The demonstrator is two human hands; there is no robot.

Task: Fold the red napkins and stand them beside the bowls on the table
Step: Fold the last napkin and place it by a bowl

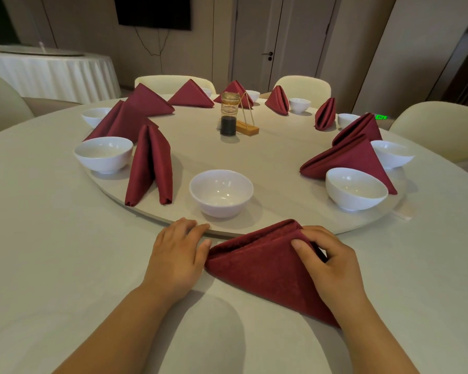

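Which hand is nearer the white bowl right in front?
Left. The left hand lies just below the bowl, fingertips at the edge of the turntable; the right hand is farther off to its right, pinching the red napkin.

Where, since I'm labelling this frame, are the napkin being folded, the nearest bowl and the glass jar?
napkin being folded [265,268], head view, middle of its front face.
nearest bowl [221,194], head view, inner wall.
glass jar [229,114], head view, its clear middle.
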